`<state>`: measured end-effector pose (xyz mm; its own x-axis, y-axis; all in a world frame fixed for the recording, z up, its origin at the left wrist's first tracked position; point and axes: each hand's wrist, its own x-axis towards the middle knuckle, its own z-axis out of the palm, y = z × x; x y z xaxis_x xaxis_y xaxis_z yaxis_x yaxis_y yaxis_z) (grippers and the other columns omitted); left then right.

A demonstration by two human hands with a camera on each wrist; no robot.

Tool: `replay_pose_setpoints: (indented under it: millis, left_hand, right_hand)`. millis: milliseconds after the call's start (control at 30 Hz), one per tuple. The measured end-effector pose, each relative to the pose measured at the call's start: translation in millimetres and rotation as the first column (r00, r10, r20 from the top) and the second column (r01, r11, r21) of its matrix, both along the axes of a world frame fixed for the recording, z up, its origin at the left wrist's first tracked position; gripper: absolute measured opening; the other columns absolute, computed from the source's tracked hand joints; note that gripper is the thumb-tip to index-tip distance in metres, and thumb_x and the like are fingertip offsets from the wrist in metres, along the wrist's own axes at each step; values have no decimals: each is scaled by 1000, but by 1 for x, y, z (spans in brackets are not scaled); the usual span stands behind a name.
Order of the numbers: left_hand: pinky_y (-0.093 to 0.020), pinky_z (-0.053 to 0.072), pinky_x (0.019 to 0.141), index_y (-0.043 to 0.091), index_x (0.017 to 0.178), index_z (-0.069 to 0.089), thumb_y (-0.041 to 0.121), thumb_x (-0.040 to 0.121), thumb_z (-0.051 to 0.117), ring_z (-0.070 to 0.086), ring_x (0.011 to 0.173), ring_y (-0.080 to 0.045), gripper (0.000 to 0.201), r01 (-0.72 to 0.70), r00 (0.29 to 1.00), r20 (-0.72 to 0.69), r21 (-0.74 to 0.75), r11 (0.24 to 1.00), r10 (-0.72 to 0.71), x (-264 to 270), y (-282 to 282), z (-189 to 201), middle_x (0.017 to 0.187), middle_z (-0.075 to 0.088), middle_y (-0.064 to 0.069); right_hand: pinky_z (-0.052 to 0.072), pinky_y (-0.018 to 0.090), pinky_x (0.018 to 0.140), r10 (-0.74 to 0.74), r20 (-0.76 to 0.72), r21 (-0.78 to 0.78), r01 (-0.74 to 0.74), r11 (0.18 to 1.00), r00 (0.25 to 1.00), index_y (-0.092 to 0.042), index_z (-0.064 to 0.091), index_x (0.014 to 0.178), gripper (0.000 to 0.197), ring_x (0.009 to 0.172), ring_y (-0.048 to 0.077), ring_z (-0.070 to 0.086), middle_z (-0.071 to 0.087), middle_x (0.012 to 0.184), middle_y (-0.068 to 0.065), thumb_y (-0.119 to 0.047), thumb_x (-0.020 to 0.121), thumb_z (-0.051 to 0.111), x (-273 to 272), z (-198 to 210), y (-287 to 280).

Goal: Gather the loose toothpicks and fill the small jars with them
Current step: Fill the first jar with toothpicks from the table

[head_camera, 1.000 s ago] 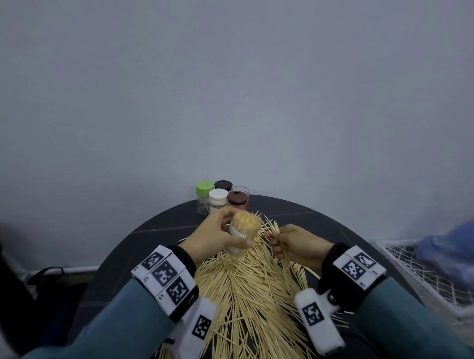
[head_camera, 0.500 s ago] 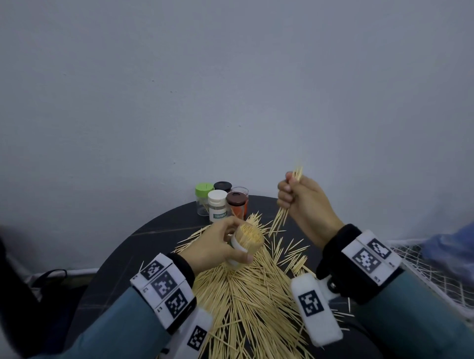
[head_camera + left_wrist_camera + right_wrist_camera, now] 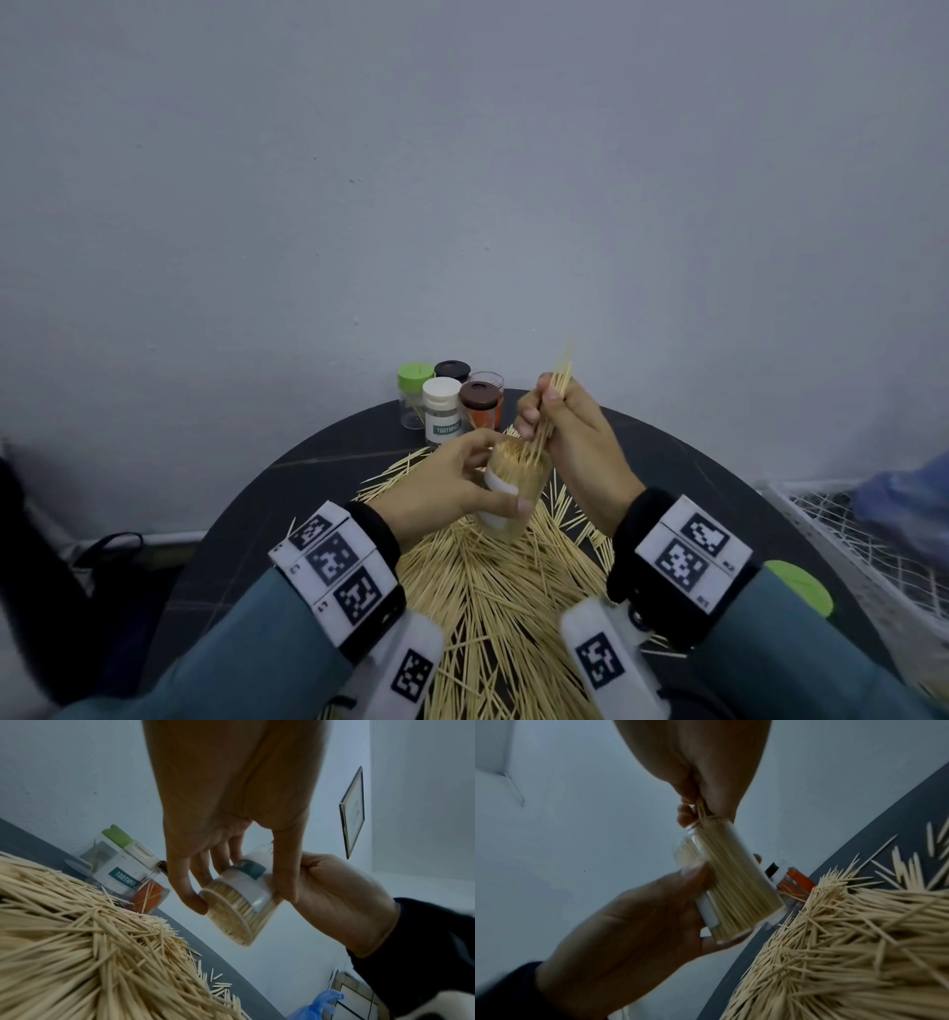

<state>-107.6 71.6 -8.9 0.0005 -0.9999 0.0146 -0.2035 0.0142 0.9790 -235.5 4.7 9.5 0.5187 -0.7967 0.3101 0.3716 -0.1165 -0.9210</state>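
Observation:
My left hand (image 3: 462,488) grips a clear open jar (image 3: 516,485) packed nearly full of toothpicks, held above the pile and tilted. The same jar (image 3: 239,906) shows its base in the left wrist view and its side (image 3: 734,880) in the right wrist view. My right hand (image 3: 560,426) pinches a small bunch of toothpicks (image 3: 557,383), their lower ends reaching into the jar's mouth. A large heap of loose toothpicks (image 3: 493,591) covers the round dark table (image 3: 287,493) under both hands.
Several small jars stand at the table's far edge: a green-lidded one (image 3: 413,393), a white-lidded labelled one (image 3: 441,411), a brown-lidded one (image 3: 480,406). A loose green lid (image 3: 801,588) lies at the right. A white wire basket (image 3: 883,545) with a blue bag stands right of the table.
My right hand picked a bunch of toothpicks off the pile, lifted it high, then brought it down and left to the jar's mouth. The left hand raised the jar slightly.

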Motion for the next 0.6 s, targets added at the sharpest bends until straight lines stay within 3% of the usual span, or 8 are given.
replay_pose_setpoints:
  millis: [100, 267, 433, 500, 600]
  left_hand:
    - [-17, 53, 78, 30, 115, 50, -3, 75, 73, 65, 96, -9, 57, 13, 999, -40, -21, 1000, -14, 0, 0, 0, 109, 67, -2]
    - [-16, 52, 75, 21, 119, 52, -5, 74, 72, 67, 92, -8, 56, 17, 998, -59, -30, 999, -19, 0, 0, 1, 107, 68, -4]
    - [-19, 51, 79, 28, 127, 49, -6, 73, 72, 65, 103, -11, 68, 20, 996, -87, -50, 999, -25, 2, 1, 3, 115, 66, 5]
    - [-22, 52, 82, 28, 131, 47, -6, 74, 72, 64, 106, -14, 71, 15, 996, -82, -46, 999, -18, 2, 0, 3, 118, 65, 4]
    - [-22, 53, 81, 24, 121, 51, -4, 74, 72, 65, 101, -15, 59, 0, 997, -78, -20, 1000, -1, 3, -1, 2, 111, 68, -2]
  right_hand:
    - [45, 30, 79, -13, -69, -65, 9, 998, 998, -17, 45, 93, 21, 75, 14, 53, 54, 75, 0, -13, 102, 27, 0, -4, 0]
    - [50, 20, 79, 15, -69, -97, -22, 995, 997, -15, 44, 97, 19, 83, 7, 64, 64, 89, 3, -8, 101, 27, -2, -6, 1]
    - [46, 33, 97, 45, -150, -124, -63, 990, 988, -10, 44, 103, 15, 94, 8, 65, 70, 88, -2, -11, 101, 29, -3, -9, 2]
    - [47, 29, 94, 65, -157, -117, -84, 990, 986, -10, 44, 102, 15, 95, 7, 64, 71, 89, -3, -11, 101, 30, -3, -9, 3]
    - [49, 27, 91, 77, -137, -82, -89, 993, 988, -10, 47, 100, 18, 98, 12, 65, 71, 98, 3, -18, 101, 31, -4, -7, 3]
